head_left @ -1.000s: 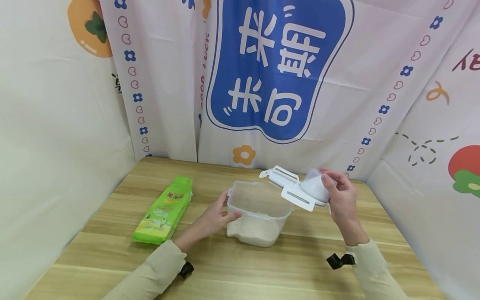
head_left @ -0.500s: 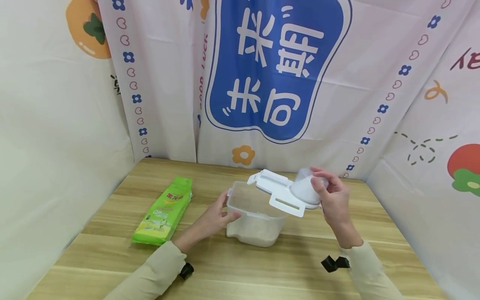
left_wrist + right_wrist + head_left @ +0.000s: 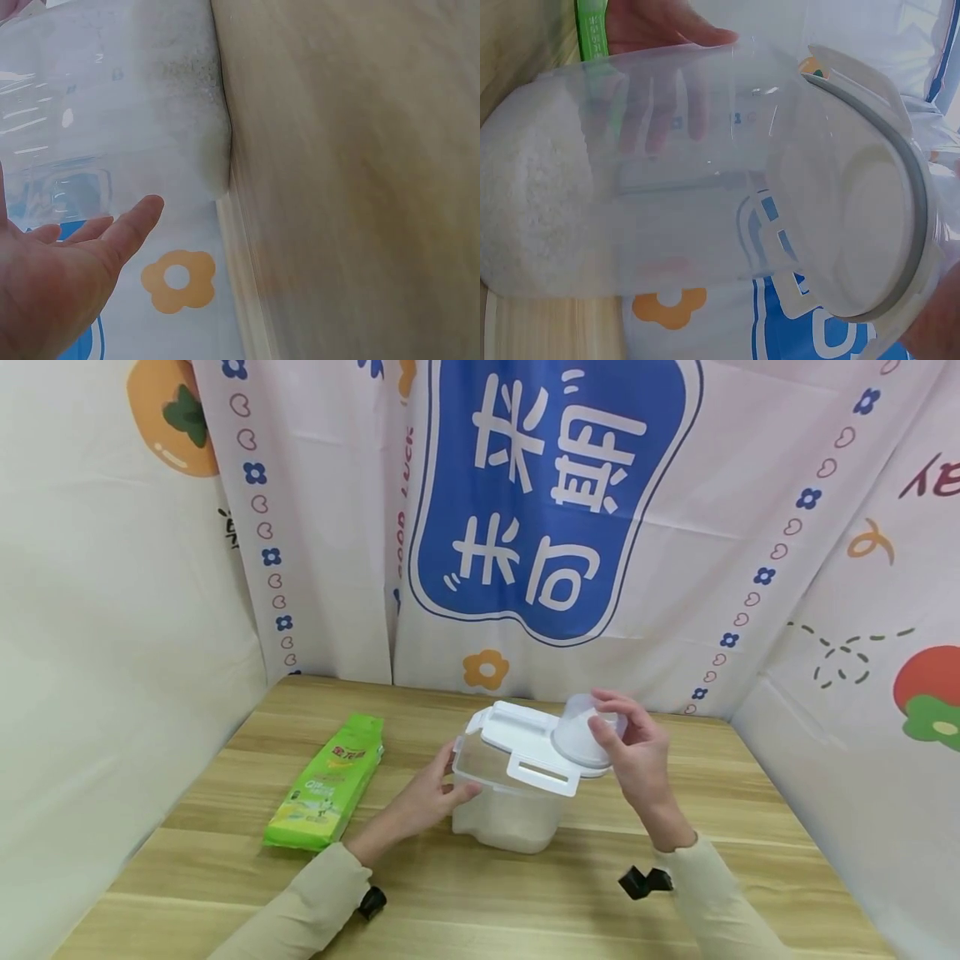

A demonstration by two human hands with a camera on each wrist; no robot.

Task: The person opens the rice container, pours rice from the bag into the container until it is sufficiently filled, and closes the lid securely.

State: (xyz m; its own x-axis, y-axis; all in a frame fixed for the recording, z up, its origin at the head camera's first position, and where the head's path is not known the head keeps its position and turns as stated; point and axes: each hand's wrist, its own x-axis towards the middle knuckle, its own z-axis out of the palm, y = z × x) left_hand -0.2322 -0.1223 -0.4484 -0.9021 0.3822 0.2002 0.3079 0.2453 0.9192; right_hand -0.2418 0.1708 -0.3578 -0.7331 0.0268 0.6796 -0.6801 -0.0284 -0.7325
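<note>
A clear plastic storage container (image 3: 506,822) stands on the table, its lower part filled with white rice (image 3: 536,195). At its left end my left hand (image 3: 420,797) holds the wall, thumb in front and fingers behind. My right hand (image 3: 641,764) grips the clear cup (image 3: 573,731) that sits on the white lid (image 3: 525,739). The lid lies tilted over the container's mouth, its side flaps sticking out. In the right wrist view a grey seal (image 3: 877,116) runs around the lid's underside. Whether the lid touches the whole rim cannot be told.
Left of the container lies a green bag (image 3: 326,785) with printed labels. The wood-grain table (image 3: 525,910) reaches back to a printed curtain (image 3: 352,568), with more cloth on both sides.
My right hand has brought the lid leftward and down, from beside the container's right end to over its mouth. My left hand and the container have stayed in place.
</note>
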